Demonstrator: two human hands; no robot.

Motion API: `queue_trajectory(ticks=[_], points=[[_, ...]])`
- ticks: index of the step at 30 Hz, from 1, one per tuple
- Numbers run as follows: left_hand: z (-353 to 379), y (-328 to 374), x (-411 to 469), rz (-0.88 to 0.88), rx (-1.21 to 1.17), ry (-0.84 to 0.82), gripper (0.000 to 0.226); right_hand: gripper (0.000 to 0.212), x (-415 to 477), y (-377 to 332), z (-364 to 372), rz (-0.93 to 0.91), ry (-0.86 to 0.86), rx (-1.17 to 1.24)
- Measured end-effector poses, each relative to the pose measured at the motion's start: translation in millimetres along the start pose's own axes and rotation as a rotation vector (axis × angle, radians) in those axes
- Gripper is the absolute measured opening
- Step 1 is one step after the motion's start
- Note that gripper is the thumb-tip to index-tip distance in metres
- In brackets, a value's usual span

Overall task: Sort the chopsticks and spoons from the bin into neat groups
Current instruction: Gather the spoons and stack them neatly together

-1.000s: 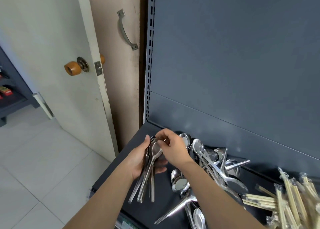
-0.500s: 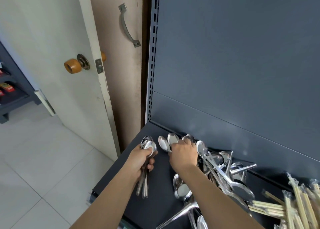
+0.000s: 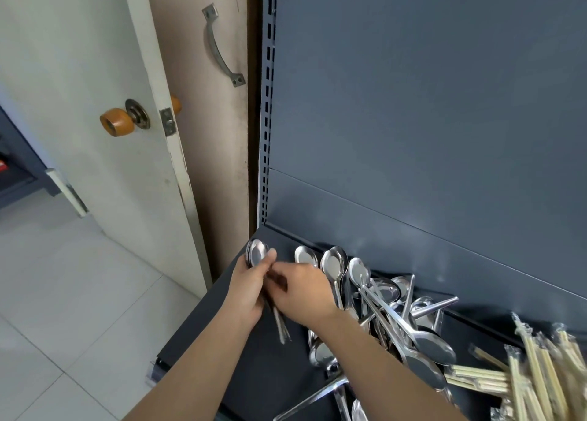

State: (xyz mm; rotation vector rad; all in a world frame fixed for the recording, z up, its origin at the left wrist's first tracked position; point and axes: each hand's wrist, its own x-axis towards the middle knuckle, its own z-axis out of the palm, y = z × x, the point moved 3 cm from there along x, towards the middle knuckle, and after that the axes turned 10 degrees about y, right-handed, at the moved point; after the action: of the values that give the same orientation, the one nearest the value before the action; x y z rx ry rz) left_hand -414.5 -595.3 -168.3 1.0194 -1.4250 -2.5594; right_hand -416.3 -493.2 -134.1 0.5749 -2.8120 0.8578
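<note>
Hands: two, the left hand (image 3: pixel 246 293) and the right hand (image 3: pixel 301 293). Stacked spoons (image 3: pixel 258 255) in the left hand: several, with the exact figure hidden by the fingers. Loose spoons (image 3: pixel 397 319) on the shelf (image 3: pixel 279 376): three bowls in a row near the back edge, plus a tangled heap, probably a dozen or more. Wrapped chopsticks (image 3: pixel 540 379) at the right edge: many packets, overlapping beyond counting.

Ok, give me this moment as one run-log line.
step: stacking spoons | left hand: grips spoon stack | right hand: at its handles, grip unclear | spoon pile, chopsticks: unsorted on shelf
</note>
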Motion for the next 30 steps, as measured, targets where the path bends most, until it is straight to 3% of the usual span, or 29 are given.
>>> queue_trajectory(ticks=[3, 6, 10, 13, 17, 22, 24, 27, 30], points=[[-2.4, 2.1, -2.0, 0.004, 0.079, 0.08, 0.014, 0.026, -3.8, 9.9, -2.1, 0.135, 0.066, 0.092], [-8.2, 1.2, -2.9, -0.05, 0.106, 0.102, 0.015, 0.017, -1.9, 32.9, -13.7, 0.191, 0.224, -0.22], [-9.4, -2.2, -2.0, -0.083, 0.115, 0.11, 0.014, 0.031, 0.2, 49.1, -8.8, 0.276, -0.081, -0.553], [-8.4, -2.4, -3.0, -0.087, 0.125, 0.104, 0.012, 0.028, 2.6, 45.1, -3.6, 0.218, -0.078, -0.603], [-9.7, -2.7, 0.0, -0.08, 0.122, 0.099, 0.013, 0.029, 2.1, 43.1, -4.5, 0.184, -0.045, -0.556], [-4.7, -4.7, -0.4, -0.052, 0.09, 0.029, 0.027, 0.021, 0.2, 27.0, -14.7, 0.167, 0.127, -0.248], [1.0, -4.4, -2.1, -0.051, 0.012, -0.016, 0.035, 0.016, 0.2, 9.4, -12.9, 0.086, 0.09, -0.105], [5.1, -6.1, -0.3, -0.051, -0.001, 0.064, 0.028, 0.018, -5.8, -8.1, -4.6, 0.001, -0.053, 0.008], [5.5, -6.4, -0.6, -0.053, 0.083, 0.086, 0.026, 0.017, -7.5, 12.8, -13.6, 0.154, 0.121, -0.032]])
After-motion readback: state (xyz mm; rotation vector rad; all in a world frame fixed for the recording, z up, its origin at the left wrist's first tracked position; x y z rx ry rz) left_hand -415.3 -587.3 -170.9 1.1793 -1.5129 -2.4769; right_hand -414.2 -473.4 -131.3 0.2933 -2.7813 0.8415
